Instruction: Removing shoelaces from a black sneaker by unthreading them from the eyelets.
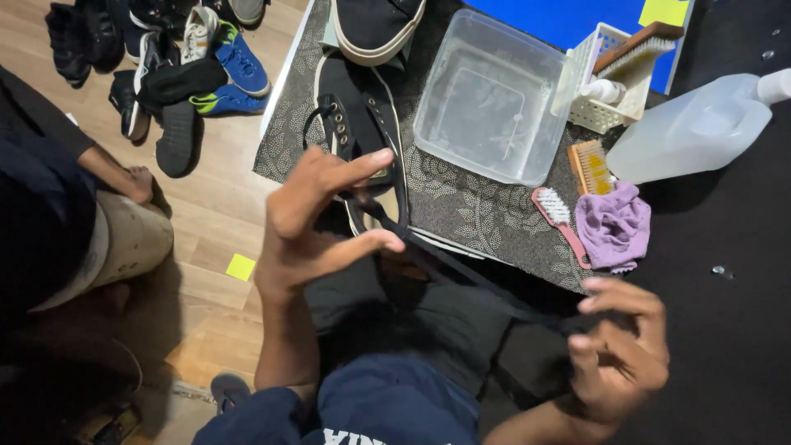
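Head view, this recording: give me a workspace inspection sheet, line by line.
Surface: patterned dark mat on a table, black cloth at its right.
Job's things: black canvas shoe; black shoelace stretched between both hands.
Clutter: clear plastic tub, white basket, translucent jug, pink brush, purple cloth.
Hands: left hand and right hand pinch the lace.
Cables: nothing seen.
Surroundings: wooden floor, pile of shoes, another person's arm.

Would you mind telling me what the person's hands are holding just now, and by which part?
A black shoelace, stretched between both hands: left hand pinches it near the black shoe, right hand pinches its far end.
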